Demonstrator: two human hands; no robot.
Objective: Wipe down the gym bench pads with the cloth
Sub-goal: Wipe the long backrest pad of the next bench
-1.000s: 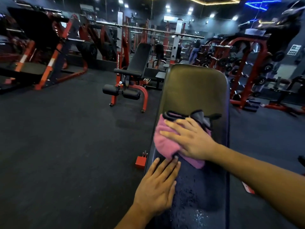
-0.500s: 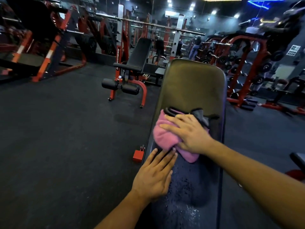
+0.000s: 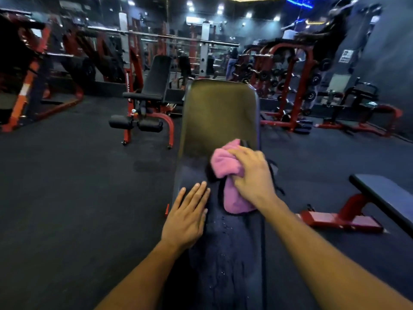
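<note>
At frame centre: right hand (image 3: 252, 177) grips cloth (image 3: 225, 166) on bench pad (image 3: 219, 113).
Press firmly, overlap strokes; left hand (image 3: 186, 218), fingers flat, steadies the pad edge.

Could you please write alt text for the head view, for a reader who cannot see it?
A person's right hand presses a pink cloth onto a long gym bench pad, while the left hand rests flat on the pad's left edge. Red weight machines stand behind.
</note>
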